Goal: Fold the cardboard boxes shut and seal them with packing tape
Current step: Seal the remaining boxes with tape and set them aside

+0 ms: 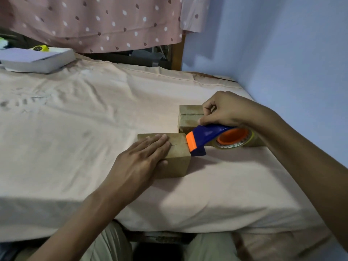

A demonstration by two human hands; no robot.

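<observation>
Nearest the lens, your two forearms reach out over the bed (75, 110) edge. Landmark: near box (178, 159), a small brown cardboard cube on the peach sheet.

Left hand (143, 157): flat, fingers straight, palm pressing the near box's top, thumb down its front face. Likely purpose: hold the flaps shut and stop the box sliding while tape goes on.

Right hand (226, 112): fingers curled round the tape dispenser (212, 136), blue body, orange blade guard and orange hub, clear roll. Dispenser nose sits at the near box's right top edge, touching or just shy; cannot tell which. Judged: you are starting a strip across the seam.

Near box appearance: flaps closed, dark centre slit visible just beyond your fingertips, no tape discernible on it.

Second box (190, 117): just behind and right of the near box, partly hidden by the right hand; glossy surface suggests it is already taped.

White stack (37, 59): far left behind the near box.
</observation>
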